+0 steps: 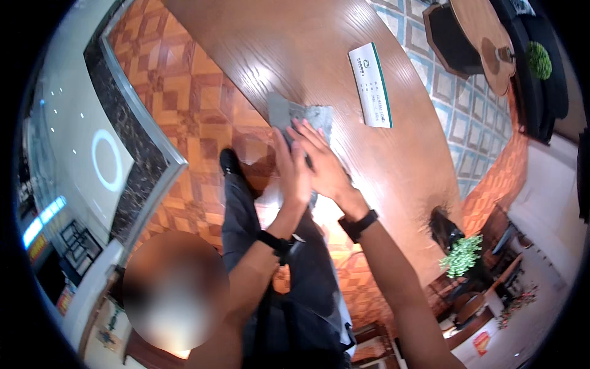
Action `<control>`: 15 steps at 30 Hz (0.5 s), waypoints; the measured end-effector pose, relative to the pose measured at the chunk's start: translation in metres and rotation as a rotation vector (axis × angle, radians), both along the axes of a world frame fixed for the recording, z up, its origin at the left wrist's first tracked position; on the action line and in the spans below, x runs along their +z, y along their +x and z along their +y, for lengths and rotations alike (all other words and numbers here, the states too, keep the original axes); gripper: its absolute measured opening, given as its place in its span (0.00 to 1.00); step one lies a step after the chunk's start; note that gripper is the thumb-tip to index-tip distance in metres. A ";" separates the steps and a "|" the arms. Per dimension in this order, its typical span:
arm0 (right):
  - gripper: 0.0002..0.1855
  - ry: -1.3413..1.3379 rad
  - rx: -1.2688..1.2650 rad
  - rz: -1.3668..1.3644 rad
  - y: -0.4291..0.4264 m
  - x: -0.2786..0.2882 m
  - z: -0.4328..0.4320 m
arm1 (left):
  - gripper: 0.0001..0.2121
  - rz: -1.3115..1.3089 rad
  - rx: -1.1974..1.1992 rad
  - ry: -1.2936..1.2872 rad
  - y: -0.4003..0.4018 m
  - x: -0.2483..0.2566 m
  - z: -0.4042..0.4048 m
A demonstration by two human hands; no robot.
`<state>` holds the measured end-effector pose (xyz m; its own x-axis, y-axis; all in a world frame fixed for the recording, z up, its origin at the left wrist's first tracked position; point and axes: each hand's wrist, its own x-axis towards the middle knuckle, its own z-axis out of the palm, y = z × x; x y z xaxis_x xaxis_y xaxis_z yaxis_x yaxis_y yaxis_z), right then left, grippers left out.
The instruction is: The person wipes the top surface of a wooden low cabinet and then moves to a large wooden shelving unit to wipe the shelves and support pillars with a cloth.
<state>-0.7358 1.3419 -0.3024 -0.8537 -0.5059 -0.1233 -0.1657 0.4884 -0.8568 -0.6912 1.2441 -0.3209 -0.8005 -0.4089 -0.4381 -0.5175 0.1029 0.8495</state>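
Note:
A grey cloth (pixel 280 110) lies at the near edge of a wooden table (pixel 396 175), with part of it at the very edge. My right hand (pixel 322 168) rests on the cloth, palm down, its fingers pointing up the picture. Close beside it is my left hand (pixel 292 175), turned on its side against the cloth's lower part, fingers straight. Neither hand is seen to grasp the cloth; what lies beneath the palms is hidden. Further right on the tabletop lies a white card with a green edge (pixel 371 87), bearing writing.
A potted green plant (pixel 462 256) stands at the table's lower right end. A small wooden table (pixel 484 41) stands beyond, at the top right. A metal-edged dark marble border (pixel 133 115) runs on the left. My legs and a black shoe (pixel 229 161) are below the table edge.

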 end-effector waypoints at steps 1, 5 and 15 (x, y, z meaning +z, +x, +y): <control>0.31 -0.031 -0.006 0.001 -0.001 -0.002 0.008 | 0.37 -0.016 0.003 -0.027 -0.005 -0.001 0.007; 0.27 -0.031 -0.130 -0.053 -0.012 0.007 0.022 | 0.36 -0.026 0.003 -0.234 -0.022 -0.014 0.026; 0.30 0.338 -0.184 0.472 -0.160 -0.035 -0.065 | 0.30 0.259 -0.048 -0.528 -0.124 -0.042 -0.095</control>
<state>-0.8959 1.2772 -0.3372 -0.9251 -0.3438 0.1614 -0.3768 0.7774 -0.5037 -0.8148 1.1488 -0.3628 -0.8772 -0.4794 0.0271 -0.2845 0.5644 0.7749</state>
